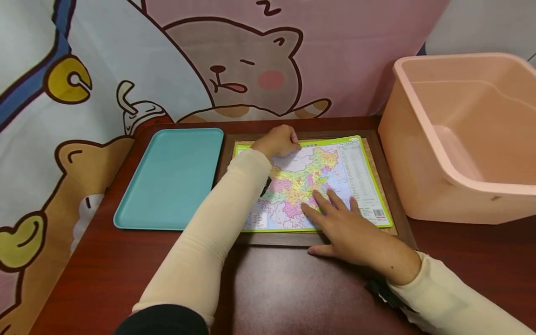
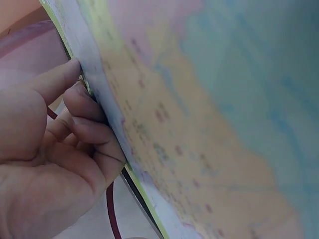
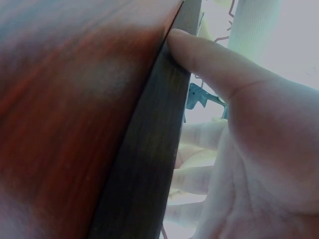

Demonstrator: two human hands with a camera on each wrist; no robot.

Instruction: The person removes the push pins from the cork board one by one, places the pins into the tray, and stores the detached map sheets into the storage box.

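Map sheet (image 1: pixel 331 181): long axis left-right across frame centre; left hand (image 1: pixel 278 141) pinches upper edge; right hand (image 1: pixel 351 230) flat, fingers spread, pressing lower part.

Head view bright, even, sharp — wrist views blurred, washed out, overexposed background.

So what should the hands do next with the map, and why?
Probably lift the far edge of the map a little higher. The left hand pinches that edge, and the left wrist view shows its fingers curled under it. The right hand lies flat on the map, thumb against the wooden frame, steadying it.
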